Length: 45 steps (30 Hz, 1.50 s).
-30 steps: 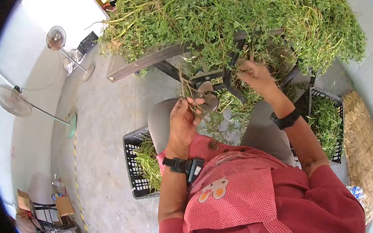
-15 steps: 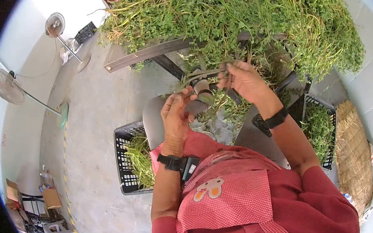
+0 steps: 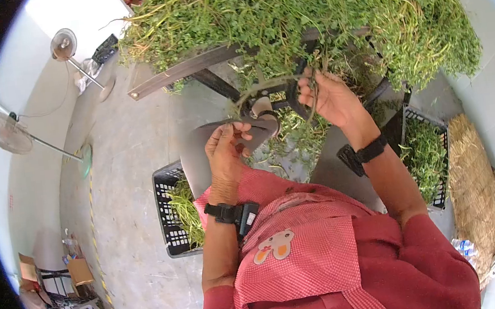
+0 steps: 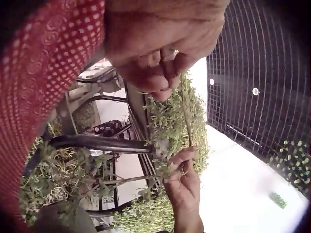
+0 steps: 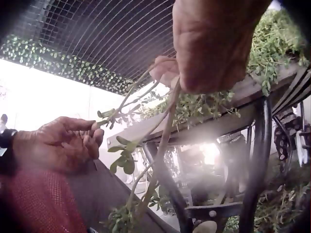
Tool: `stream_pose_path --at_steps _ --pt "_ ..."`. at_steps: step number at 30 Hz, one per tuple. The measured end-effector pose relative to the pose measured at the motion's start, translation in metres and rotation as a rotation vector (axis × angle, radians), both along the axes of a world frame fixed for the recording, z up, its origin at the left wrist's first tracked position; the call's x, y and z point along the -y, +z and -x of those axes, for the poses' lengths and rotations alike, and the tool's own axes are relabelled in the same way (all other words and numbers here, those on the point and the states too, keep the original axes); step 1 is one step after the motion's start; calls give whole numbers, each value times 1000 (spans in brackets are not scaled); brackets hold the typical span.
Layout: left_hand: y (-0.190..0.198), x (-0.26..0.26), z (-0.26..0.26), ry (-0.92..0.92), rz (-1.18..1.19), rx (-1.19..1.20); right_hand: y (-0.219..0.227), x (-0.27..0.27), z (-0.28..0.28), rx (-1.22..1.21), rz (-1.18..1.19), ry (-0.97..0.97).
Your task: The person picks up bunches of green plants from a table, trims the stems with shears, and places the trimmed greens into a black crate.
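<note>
**Stem stretched between two hands under a heap of greens**

Concrete floor (image 3: 133, 167) runs below a table (image 3: 189, 69) loaded with a big heap of leafy greens (image 3: 305, 13). Two black crates (image 3: 173, 224) of cut greens stand on the floor, one at each side of the person's knees, and two standing fans (image 3: 9, 129) are well apart by the wall.

One long stem (image 3: 264, 85) arcs between the hands just under the table edge. The right hand (image 3: 329, 96) is raised near the heap, its fingers curled round the thick end of the stem; the right wrist view shows the stem (image 5: 163, 141) hanging down from that closed grip. The left hand (image 3: 226, 151) sits lower, over the lap, fingertips drawn together and pinching the leafy end of the stem, thumb against the forefingers.
</note>
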<state>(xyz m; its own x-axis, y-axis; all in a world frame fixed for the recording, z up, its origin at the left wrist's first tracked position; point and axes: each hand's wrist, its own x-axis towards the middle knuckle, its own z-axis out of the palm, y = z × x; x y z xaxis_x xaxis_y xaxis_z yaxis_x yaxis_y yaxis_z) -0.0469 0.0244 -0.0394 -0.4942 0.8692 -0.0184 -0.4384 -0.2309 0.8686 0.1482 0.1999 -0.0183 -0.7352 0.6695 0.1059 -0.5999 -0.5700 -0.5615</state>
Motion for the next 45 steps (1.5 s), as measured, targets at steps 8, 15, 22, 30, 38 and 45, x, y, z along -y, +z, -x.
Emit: stream_pose_path --at_steps 8,15,22,30,38,45 --pt "-8 -10 -8 -155 146 -277 12 18 16 1 127 -55" --pt "-27 -30 -32 -233 11 -590 4 38 36 8 165 -13" --pt "-17 -24 -43 -360 64 -333 -10 42 39 74 -16 36" --pt "-16 -23 -43 -310 258 -605 -21 41 34 302 -219 10" --pt "-54 -30 -15 23 80 -133 -18 116 29 683 -1332 -335" --pt "-27 -18 4 -105 -103 485 -32 -17 -42 944 -1229 -863"
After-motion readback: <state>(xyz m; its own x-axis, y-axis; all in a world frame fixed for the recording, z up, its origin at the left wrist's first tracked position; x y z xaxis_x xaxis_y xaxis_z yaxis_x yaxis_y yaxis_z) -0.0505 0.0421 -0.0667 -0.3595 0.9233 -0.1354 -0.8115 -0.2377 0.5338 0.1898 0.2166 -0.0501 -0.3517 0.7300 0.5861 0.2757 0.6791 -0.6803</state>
